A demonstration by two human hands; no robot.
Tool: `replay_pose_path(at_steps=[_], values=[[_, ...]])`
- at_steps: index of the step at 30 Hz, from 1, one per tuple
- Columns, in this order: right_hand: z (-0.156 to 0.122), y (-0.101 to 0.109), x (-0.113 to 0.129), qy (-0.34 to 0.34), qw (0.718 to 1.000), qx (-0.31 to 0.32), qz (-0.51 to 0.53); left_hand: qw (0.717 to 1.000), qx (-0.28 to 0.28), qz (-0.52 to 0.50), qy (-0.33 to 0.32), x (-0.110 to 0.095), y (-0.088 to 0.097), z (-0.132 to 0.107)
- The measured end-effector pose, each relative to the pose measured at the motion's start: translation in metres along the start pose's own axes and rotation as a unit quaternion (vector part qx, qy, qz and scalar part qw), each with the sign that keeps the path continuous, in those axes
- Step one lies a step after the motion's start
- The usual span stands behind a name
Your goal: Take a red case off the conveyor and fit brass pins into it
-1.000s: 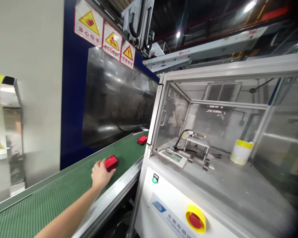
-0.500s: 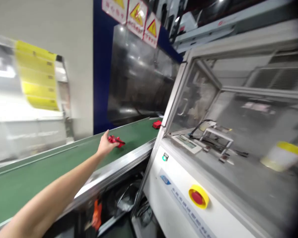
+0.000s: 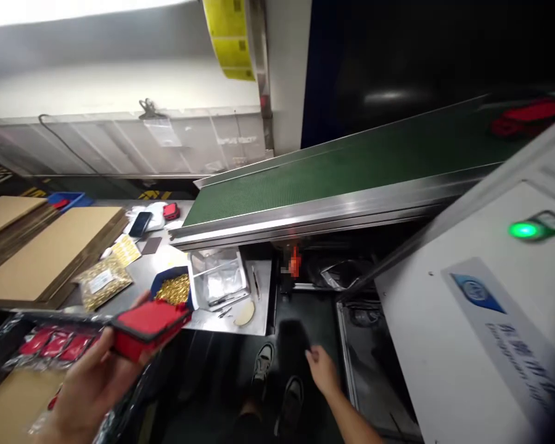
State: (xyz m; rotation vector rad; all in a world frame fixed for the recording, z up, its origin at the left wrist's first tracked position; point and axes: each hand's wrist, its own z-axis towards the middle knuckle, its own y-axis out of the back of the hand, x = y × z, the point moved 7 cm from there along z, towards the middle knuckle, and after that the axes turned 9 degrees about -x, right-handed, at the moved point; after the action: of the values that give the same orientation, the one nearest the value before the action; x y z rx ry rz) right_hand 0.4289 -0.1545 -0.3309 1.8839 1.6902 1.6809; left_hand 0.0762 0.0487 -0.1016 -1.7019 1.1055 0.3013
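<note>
My left hand (image 3: 97,382) grips a red plastic housing with a black rim (image 3: 150,324), held flat at the lower left. Below it is a black-lined box (image 3: 0,345) holding several red parts in clear bags (image 3: 55,342) and a sheet of cardboard (image 3: 21,401). Behind the housing, a blue bin of small brass-coloured pieces (image 3: 174,288) stands on the metal table (image 3: 203,322). My right hand (image 3: 324,369) hangs over the dark floor, fingers curled together; whether anything is in them is hidden.
A green conveyor belt (image 3: 314,176) slopes up to the right, with another red part (image 3: 531,117) near its far end. To the right stands a white machine cabinet (image 3: 425,333). Cardboard stacks (image 3: 55,253), a phone (image 3: 140,224) and a white tray (image 3: 219,277) occupy the left side.
My left hand has brought a red housing from over the conveyor to above the box at lower left. The view has swung left and down, and my right hand now shows.
</note>
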Motion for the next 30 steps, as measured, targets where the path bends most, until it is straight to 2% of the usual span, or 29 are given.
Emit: replay_pose_path(at_steps=[1,2,3,5,7,9,12,16,18,19,21,23,24,26,28,30], values=[[0.011,-0.028,0.024,0.015,1.0,0.012,0.003,0.999,-0.018,-0.04,0.025,0.013,0.026,-0.016],[0.021,-0.055,0.049,0.031,0.999,0.018,0.008,0.996,-0.032,-0.079,0.022,0.023,0.046,-0.03],[0.028,-0.081,0.074,0.044,0.999,0.017,0.01,0.992,-0.041,-0.113,0.029,0.034,0.06,-0.043],[0.035,-0.125,0.113,0.041,0.999,0.018,0.008,0.985,-0.038,-0.17,0.013,0.049,0.073,-0.064],[0.033,-0.153,0.13,0.009,1.0,0.016,0.001,0.98,-0.027,-0.196,-0.015,0.06,0.076,-0.077],[0.027,-0.164,0.124,-0.018,1.0,0.015,0.005,0.978,-0.047,-0.2,-0.036,0.068,0.081,-0.084],[0.019,-0.159,0.088,-0.023,0.998,0.039,0.046,0.976,-0.07,-0.196,-0.063,0.075,0.092,-0.089],[-0.01,-0.131,0.026,-0.085,0.985,0.088,0.121,0.976,-0.089,-0.196,-0.027,0.089,0.101,-0.089],[-0.036,-0.116,0.014,-0.113,0.975,0.11,0.16,0.976,-0.083,-0.203,0.002,0.096,0.097,-0.085],[-0.051,-0.109,0.015,-0.118,0.968,0.126,0.181,0.975,-0.079,-0.205,0.02,0.1,0.095,-0.084],[-0.083,-0.096,0.032,-0.111,0.954,0.167,0.223,0.975,-0.074,-0.202,0.058,0.109,0.088,-0.08],[-0.113,-0.082,0.065,-0.064,0.945,0.219,0.233,0.975,-0.072,-0.186,0.093,0.118,0.082,-0.077],[-0.125,-0.072,0.083,-0.033,0.945,0.227,0.233,0.976,-0.071,-0.176,0.108,0.122,0.079,-0.077],[-0.144,-0.053,0.127,0.085,0.935,0.257,0.228,0.975,-0.068,-0.155,0.142,0.13,0.074,-0.077],[-0.163,-0.036,0.168,0.236,0.892,0.31,0.231,0.972,-0.072,-0.137,0.179,0.138,0.07,-0.079],[-0.182,-0.025,0.195,0.353,0.827,0.371,0.233,0.967,-0.085,-0.126,0.206,0.142,0.067,-0.083]])
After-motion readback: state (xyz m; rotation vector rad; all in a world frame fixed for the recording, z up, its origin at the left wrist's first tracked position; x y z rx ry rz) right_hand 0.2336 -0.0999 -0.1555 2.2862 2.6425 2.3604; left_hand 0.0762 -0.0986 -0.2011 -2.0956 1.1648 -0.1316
